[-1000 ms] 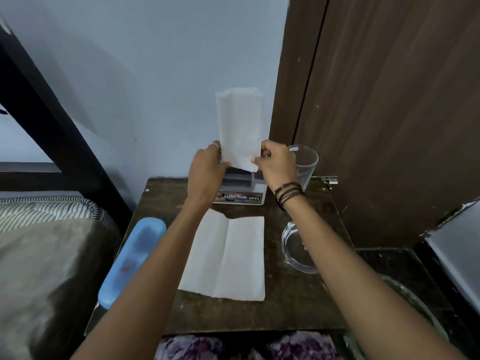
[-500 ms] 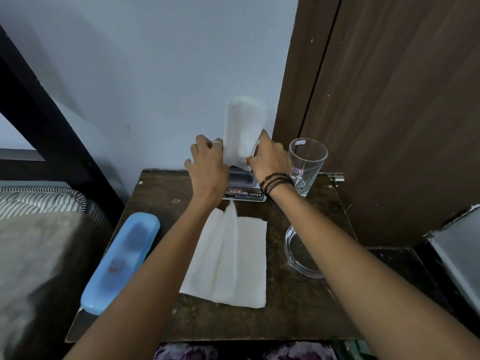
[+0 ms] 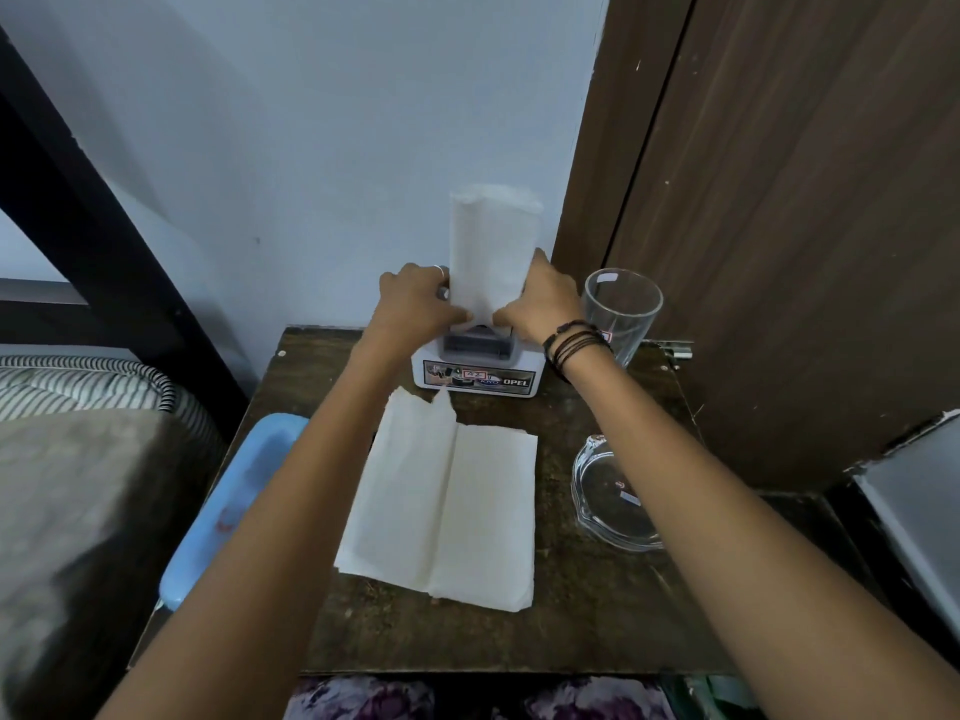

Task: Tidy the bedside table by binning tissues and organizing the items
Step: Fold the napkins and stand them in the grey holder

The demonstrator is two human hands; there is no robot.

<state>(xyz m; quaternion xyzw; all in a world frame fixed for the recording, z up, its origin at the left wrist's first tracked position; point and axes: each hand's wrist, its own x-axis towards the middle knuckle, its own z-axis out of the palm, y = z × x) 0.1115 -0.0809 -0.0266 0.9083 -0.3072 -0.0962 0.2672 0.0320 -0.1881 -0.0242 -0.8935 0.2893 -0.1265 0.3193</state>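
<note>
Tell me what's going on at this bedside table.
A person is tidying it. Both hands, left hand and right hand, pinch the bottom of an upright folded tissue above the white holder. A second tissue lies open on the table, between a blue case and a glass dish.

We see a home bedroom: a striped mattress (image 3: 78,381) on the left beside a small wooden bedside table (image 3: 597,605) near a wooden door (image 3: 805,200).
</note>
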